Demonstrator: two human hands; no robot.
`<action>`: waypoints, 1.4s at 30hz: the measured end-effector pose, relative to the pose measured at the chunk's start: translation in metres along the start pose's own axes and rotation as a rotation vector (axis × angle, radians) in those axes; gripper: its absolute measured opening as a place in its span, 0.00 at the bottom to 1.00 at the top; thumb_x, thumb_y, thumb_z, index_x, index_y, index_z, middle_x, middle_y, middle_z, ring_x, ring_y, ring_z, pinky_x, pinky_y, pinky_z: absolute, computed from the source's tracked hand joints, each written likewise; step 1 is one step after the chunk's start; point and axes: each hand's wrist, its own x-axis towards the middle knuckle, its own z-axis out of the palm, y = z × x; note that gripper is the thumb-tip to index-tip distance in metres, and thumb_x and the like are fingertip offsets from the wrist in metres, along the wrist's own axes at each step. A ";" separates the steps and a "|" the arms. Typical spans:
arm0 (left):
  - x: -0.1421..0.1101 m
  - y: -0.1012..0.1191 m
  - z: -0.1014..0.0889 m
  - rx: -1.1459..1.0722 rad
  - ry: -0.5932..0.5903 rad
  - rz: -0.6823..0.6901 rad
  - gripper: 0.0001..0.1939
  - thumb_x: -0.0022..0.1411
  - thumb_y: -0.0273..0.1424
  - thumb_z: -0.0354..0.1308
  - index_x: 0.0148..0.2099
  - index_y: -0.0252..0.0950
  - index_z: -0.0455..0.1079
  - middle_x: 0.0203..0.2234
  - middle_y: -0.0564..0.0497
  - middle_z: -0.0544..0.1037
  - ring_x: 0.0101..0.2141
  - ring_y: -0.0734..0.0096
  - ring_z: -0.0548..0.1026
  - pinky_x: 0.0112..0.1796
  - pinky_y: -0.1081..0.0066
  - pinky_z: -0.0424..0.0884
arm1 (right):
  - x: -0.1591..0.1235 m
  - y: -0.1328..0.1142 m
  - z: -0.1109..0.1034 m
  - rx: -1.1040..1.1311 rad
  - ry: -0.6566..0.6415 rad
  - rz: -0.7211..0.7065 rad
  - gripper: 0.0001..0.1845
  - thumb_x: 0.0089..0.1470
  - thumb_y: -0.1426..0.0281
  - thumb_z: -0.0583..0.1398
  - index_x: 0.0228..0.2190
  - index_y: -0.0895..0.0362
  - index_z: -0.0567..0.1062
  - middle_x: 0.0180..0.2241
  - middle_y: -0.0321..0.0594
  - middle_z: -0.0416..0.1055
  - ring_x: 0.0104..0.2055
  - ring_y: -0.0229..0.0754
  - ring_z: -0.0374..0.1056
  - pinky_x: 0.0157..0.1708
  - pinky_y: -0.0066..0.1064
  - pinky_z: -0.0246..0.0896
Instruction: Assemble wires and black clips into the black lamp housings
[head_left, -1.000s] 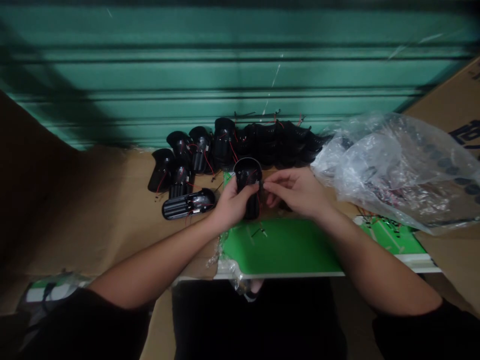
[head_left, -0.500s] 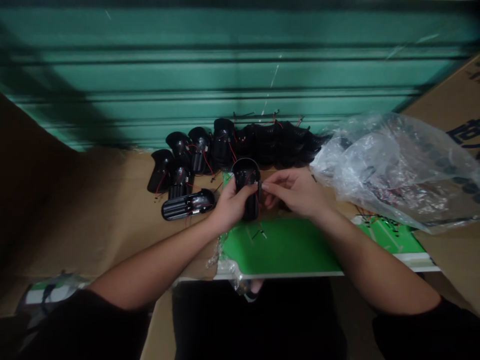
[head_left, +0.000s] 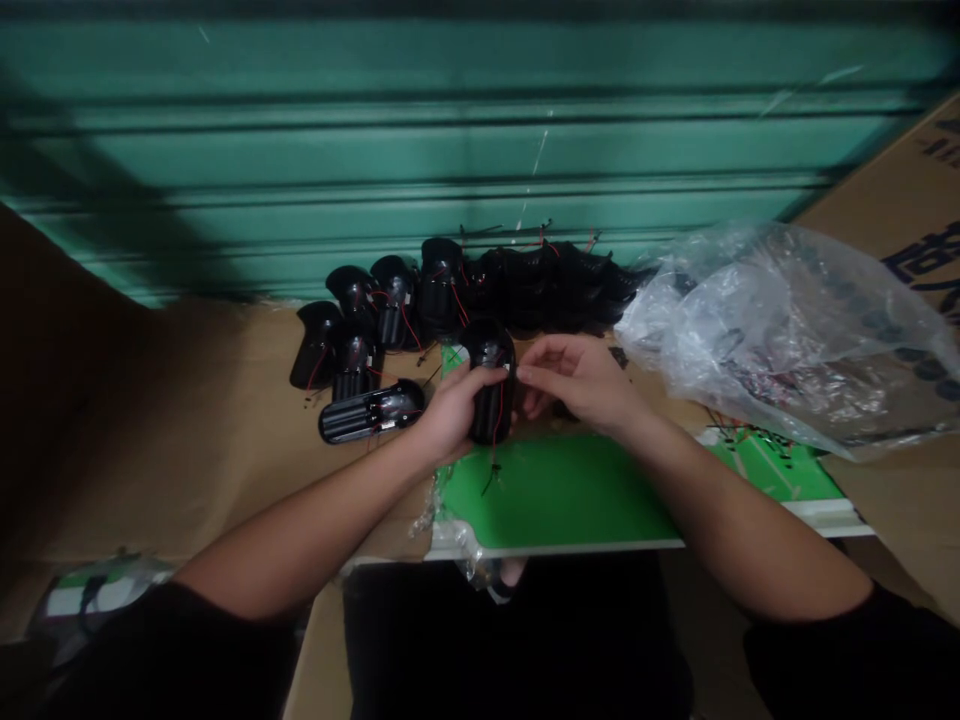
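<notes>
Above the green board (head_left: 555,490), the left hand (head_left: 454,415) clenches a black wired housing (head_left: 493,400) while the right hand (head_left: 581,385) pinches its edge between the fingertips (head_left: 523,373).

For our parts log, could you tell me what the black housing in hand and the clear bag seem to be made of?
The black housing looks like moulded plastic: smooth, slightly glossy, rounded, though the dim light leaves that open. The clear bag looks like thin plastic film, translucent and crinkled, with shiny highlights.
</notes>
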 end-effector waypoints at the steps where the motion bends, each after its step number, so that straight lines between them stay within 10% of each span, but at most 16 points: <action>1: 0.000 0.000 -0.001 -0.010 -0.009 -0.022 0.22 0.52 0.41 0.65 0.44 0.34 0.65 0.25 0.53 0.73 0.21 0.69 0.74 0.20 0.69 0.70 | 0.000 0.000 0.000 0.001 0.000 -0.013 0.31 0.41 0.55 0.80 0.36 0.62 0.75 0.27 0.41 0.75 0.24 0.42 0.75 0.24 0.31 0.77; 19: 0.004 0.007 -0.011 -0.128 -0.264 -0.243 0.19 0.55 0.44 0.60 0.38 0.32 0.65 0.24 0.50 0.69 0.20 0.80 0.64 0.18 0.77 0.58 | -0.004 -0.005 -0.004 -0.111 -0.148 -0.180 0.15 0.62 0.62 0.70 0.41 0.61 0.75 0.26 0.38 0.73 0.24 0.37 0.71 0.27 0.28 0.70; 26: 0.005 0.010 -0.013 -0.139 -0.288 -0.312 0.16 0.57 0.42 0.58 0.39 0.34 0.64 0.25 0.52 0.67 0.19 0.79 0.65 0.14 0.78 0.58 | -0.011 -0.015 -0.007 -0.291 -0.136 -0.311 0.08 0.64 0.67 0.67 0.39 0.60 0.78 0.42 0.41 0.68 0.29 0.34 0.71 0.27 0.28 0.72; 42: 0.009 0.009 -0.013 -0.100 -0.266 -0.408 0.13 0.62 0.39 0.53 0.42 0.34 0.65 0.26 0.52 0.69 0.15 0.79 0.64 0.11 0.79 0.55 | -0.010 -0.018 -0.015 -0.385 -0.100 -0.098 0.15 0.60 0.62 0.67 0.39 0.62 0.78 0.28 0.40 0.73 0.23 0.37 0.67 0.22 0.27 0.65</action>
